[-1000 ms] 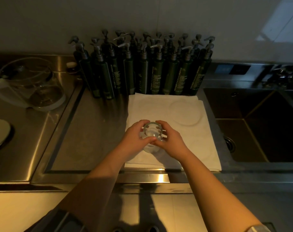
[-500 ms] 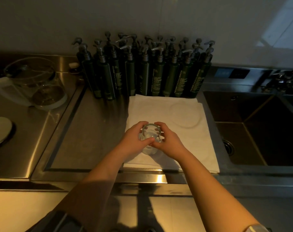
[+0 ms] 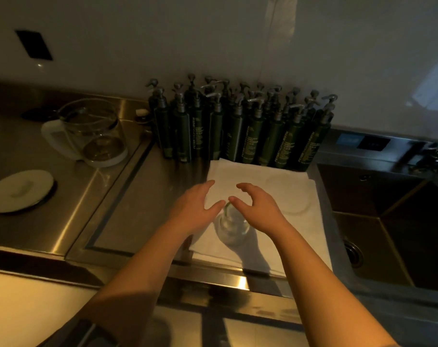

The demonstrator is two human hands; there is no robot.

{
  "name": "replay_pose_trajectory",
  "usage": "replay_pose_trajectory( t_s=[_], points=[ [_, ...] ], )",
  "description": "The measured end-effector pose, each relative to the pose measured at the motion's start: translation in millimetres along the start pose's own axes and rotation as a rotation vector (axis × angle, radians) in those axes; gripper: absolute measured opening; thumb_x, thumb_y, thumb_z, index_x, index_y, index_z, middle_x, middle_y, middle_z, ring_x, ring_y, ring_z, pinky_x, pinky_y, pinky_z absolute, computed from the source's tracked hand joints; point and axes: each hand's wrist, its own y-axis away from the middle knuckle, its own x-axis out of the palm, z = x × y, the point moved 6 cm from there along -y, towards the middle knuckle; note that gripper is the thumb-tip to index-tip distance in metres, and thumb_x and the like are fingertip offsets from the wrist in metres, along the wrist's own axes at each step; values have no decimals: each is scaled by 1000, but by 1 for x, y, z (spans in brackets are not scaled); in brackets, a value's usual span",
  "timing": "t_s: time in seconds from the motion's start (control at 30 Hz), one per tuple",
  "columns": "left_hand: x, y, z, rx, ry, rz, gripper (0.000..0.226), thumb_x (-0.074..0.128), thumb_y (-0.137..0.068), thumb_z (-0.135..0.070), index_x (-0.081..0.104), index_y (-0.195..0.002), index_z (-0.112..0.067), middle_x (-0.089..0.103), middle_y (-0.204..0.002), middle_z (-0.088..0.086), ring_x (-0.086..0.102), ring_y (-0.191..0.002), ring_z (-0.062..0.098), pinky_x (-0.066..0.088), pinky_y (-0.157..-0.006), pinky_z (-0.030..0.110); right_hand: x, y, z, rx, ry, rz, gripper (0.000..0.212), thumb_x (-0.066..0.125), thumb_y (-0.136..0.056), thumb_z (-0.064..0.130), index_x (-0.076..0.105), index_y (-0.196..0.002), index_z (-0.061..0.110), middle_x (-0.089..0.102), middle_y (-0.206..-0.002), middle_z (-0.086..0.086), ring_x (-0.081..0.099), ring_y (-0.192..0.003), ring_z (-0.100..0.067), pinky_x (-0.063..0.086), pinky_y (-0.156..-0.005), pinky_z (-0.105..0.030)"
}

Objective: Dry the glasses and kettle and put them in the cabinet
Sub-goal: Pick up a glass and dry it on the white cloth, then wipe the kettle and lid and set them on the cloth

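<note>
Lid (image 3: pixel 20 191), white, round: lower left of frame, flat on the steel bench (image 3: pixel 143 211), set apart from its vessel, probably so both can be dried. Kettle (image 3: pixel 91 135), clear glass with white handle and base: upper left, upright and open-topped, awaiting its turn. Pump bottles (image 3: pixel 240 128), dark green, many: centre back, ranked against the wall. Towel (image 3: pixel 295 196), white, folded: centre, spread as a drying pad; a faint ring-mark shows on its right half. Left hand (image 3: pixel 195 209) and right hand (image 3: pixel 256 209): centre, both spread with fingers apart, gripping nothing, hovering above the glass (image 3: pixel 231 227). Glass: clear tumbler, seemingly mouth-down on the towel's near part; blur prevents certainty. Sink (image 3: pixel 400 221): right, steel.
</note>
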Motion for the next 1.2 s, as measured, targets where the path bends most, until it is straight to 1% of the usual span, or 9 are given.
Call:
replay_pose_trajectory(
  t_s=[0.07, 0.27, 0.37, 0.47, 0.57, 0.73, 0.9, 1.0, 1.2],
  points=[
    [-16, 8, 4, -23, -32, -51, 65, 56, -90, -51, 30, -147, -35, 34, -152, -4, 36, -136, 20, 35, -106, 38, 8, -6, 13, -36, 32, -8, 51, 54, -90, 49, 47, -136, 26, 49, -140, 0, 47, -125, -18, 40, -99, -32],
    [-74, 40, 36, -155, -160, -257, 65, 55, -91, -49, 31, -148, -29, 36, -151, 1, 35, -137, 20, 30, -109, 38, 46, -19, 68, -171, 94, 34, 52, 54, -91, 47, 46, -137, 24, 49, -140, -1, 48, -125, -19, 40, -100, -33],
    [-101, 56, 57, -223, -202, -314, 67, 55, -90, -51, 33, -148, -24, 39, -150, 3, 37, -136, 22, 32, -111, 39, 68, -25, 98, -230, 103, 79, 52, 55, -91, 44, 46, -137, 22, 49, -138, -2, 48, -124, -21, 41, -98, -33],
    [-127, 71, 78, -248, -190, -346, 71, 55, -86, -57, 36, -146, -24, 43, -147, 2, 42, -133, 22, 37, -108, 42, 92, -29, 126, -289, 108, 146, 52, 56, -91, 40, 46, -137, 18, 48, -139, -4, 46, -125, -21, 38, -100, -31],
    [-152, 83, 98, -253, -202, -404, 68, 57, -87, -54, 39, -145, -25, 46, -145, 3, 45, -130, 23, 39, -105, 37, 116, -32, 150, -318, 81, 194, 48, 58, -91, 37, 50, -134, 19, 50, -135, -4, 47, -124, -20, 37, -99, -29],
    [-186, 82, 138, -313, -238, -408, 66, 54, -89, -54, 33, -147, -28, 44, -145, 2, 41, -131, 21, 36, -104, 38, 161, -40, 185, -333, 58, 245, 45, 58, -91, 36, 52, -132, 20, 50, -133, -4, 47, -124, -20, 39, -100, -32],
    [-224, 69, 187, -286, -173, -430, 60, 59, -88, -47, 43, -141, -24, 53, -135, 3, 51, -122, 22, 42, -98, 35, 213, -65, 219, -301, 76, 264, 46, 57, -92, 34, 50, -134, 19, 50, -134, -4, 48, -122, -18, 36, -96, -25],
    [-252, 59, 227, -282, -168, -400, 61, 57, -89, -47, 41, -143, -24, 51, -139, 2, 49, -126, 22, 40, -102, 36, 250, -85, 246, -248, 46, 269, 46, 59, -91, 34, 51, -134, 19, 49, -133, -5, 49, -119, -19, 38, -95, -27],
    [-319, 46, 309, -321, -155, -357, 62, 56, -91, -46, 35, -146, -24, 42, -147, 0, 40, -132, 22, 31, -108, 39, 327, -120, 306, -179, 30, 276, 45, 59, -91, 35, 49, -134, 22, 46, -140, -2, 44, -126, -17, 33, -98, -25]
  ],
)
